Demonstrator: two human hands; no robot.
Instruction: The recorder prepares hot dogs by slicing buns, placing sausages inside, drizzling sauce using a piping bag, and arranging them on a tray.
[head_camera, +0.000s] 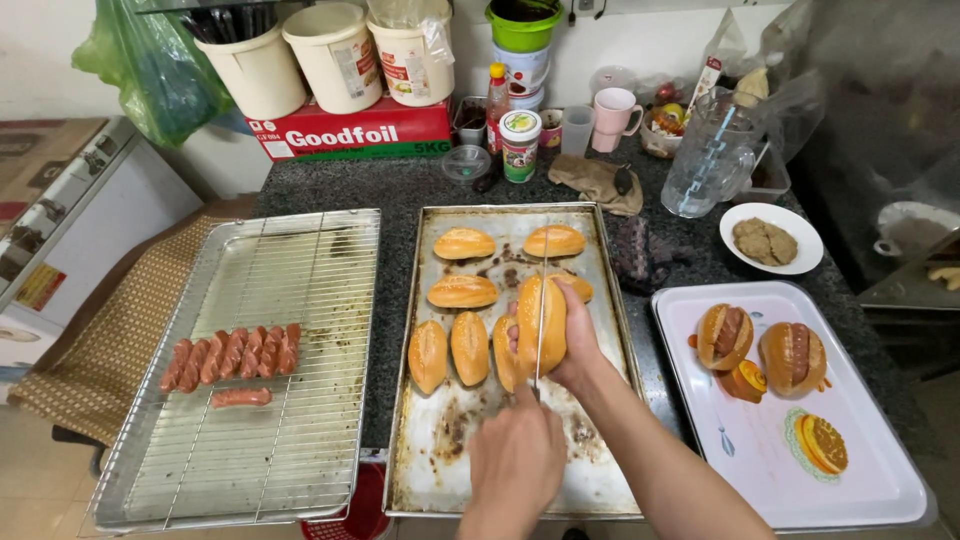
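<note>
Here, my left hand (515, 465) grips knife (541, 310), blade slicing bread roll (541, 325); my right hand (580, 340) clamped round roll above baking tray (600, 470) on worktop (400, 190).

One camera only, worn on the person's head; it looks steeply down and forward over the desk (400, 185), close enough that the forearms enter from the bottom edge; the baking tray (440, 470) sits centred, the wire rack (250, 400) to the left, a white tray (760, 470) to the right; the far wall closes the top.
</note>
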